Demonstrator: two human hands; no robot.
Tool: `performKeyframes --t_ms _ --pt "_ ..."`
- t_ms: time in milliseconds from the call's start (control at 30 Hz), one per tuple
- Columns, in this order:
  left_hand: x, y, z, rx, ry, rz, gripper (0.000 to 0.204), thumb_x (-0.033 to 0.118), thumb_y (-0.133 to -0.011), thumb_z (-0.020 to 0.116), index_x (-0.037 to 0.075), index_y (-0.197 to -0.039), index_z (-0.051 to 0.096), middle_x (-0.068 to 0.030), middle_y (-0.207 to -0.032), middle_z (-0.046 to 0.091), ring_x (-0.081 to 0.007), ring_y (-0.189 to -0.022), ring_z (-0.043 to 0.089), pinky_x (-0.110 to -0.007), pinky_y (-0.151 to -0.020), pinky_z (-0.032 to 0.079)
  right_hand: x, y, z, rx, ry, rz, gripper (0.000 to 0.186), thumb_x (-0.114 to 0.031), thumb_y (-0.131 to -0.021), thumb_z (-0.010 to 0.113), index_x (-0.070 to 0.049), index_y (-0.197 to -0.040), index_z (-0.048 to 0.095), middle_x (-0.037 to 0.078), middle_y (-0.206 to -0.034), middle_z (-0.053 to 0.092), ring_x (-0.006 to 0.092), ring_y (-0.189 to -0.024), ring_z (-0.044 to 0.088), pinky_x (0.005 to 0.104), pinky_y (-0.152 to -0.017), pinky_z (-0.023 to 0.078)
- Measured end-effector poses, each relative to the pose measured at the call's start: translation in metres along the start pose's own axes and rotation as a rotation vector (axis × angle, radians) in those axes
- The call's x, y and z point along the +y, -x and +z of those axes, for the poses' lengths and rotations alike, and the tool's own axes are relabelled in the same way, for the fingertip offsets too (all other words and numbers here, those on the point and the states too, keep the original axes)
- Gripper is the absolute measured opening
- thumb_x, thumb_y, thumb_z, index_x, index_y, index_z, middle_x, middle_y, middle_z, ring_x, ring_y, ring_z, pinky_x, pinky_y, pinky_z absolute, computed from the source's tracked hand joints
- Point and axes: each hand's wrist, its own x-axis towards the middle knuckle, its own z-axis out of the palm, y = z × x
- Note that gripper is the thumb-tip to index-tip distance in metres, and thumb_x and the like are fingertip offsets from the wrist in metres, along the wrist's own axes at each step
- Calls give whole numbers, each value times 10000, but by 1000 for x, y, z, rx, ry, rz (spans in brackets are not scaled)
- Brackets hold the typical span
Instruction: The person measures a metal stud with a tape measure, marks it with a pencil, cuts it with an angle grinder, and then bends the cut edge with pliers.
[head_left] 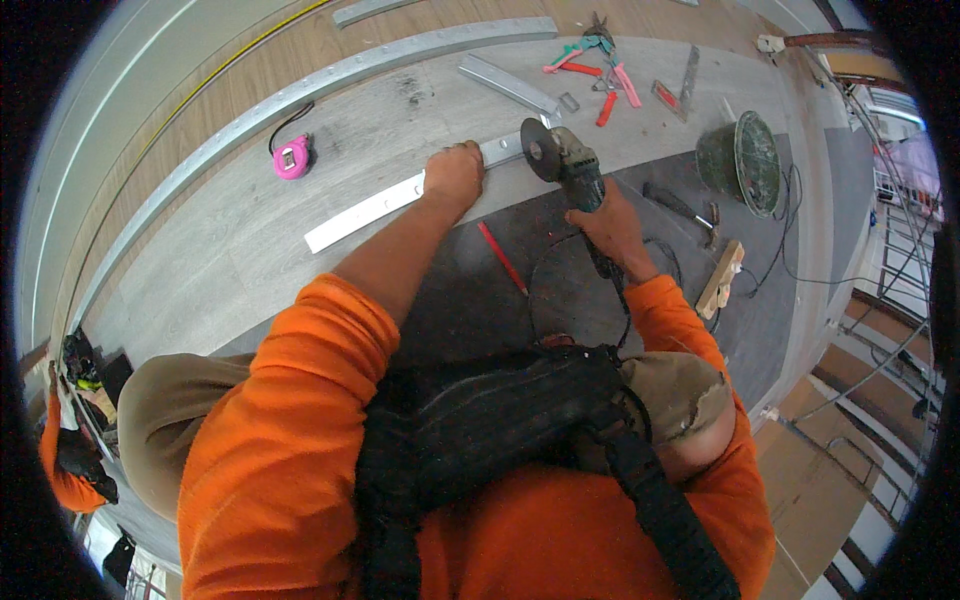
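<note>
My left hand (455,178) is closed over a light metal profile strip (365,210) with holes, pressing it against the grey floor. In my right hand (612,228) is an angle grinder (578,168), gripped by its dark body. The grinder's cutting disc (540,150) stands at the strip's right end, a short way from my left hand. Whether the disc touches the metal or spins, I cannot tell. A red pencil (502,258) lies on the dark floor sheet between my forearms.
A pink tape measure (291,158) lies left; a long metal channel (300,105) runs behind it. Snips (597,42), a square (688,80) and a short profile (508,84) lie farther off. Right are a bucket (738,165), hammer (685,206), wood block (720,280) and cable (788,205).
</note>
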Motion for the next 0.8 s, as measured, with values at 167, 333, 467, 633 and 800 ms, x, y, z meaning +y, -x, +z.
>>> performKeyframes --t_ms 167,333,467,633,800 --pt "-4 -3 11 31 0 -12 380 297 -908 669 4 -1139 599 -193 -1080 703 -361 -973 705 -467 -828 571 -2 0 1 15 5 -14 633 -322 -723 815 -32 -1225 562 246 -1095 685 443 -1020 659 483 -861 516" --pt "-8 -6 15 15 -38 -5 347 276 -913 640 14 -1137 601 -186 -1077 705 -360 -970 708 -464 -824 575 -1 -3 5 52 44 -33 649 -318 -724 807 -33 -1252 560 245 -1121 682 445 -1027 655 492 -871 518" --pt "1 -6 9 -9 -17 -46 319 264 -921 605 30 -1137 604 -186 -1074 705 -364 -968 707 -475 -826 573 0 -7 0 74 57 -114 641 -316 -716 800 -30 -1246 582 249 -1101 687 433 -1029 658 486 -877 517" --pt "-1 -9 11 4 -7 -9 262 197 -933 571 37 -1137 607 -182 -1077 706 -345 -970 713 -453 -808 580 -19 -9 -14 -81 138 15 595 -306 -717 791 -16 -1202 603 260 -1069 690 418 -1012 663 477 -867 520" --pt "-12 -8 18 33 35 -31 241 207 -948 537 46 -1110 610 -183 -1041 714 -372 -946 711 -492 -799 574 -10 -17 -1 9 99 -106 591 -308 -735 783 -12 -1205 579 249 -1056 689 410 -974 669 474 -837 525"
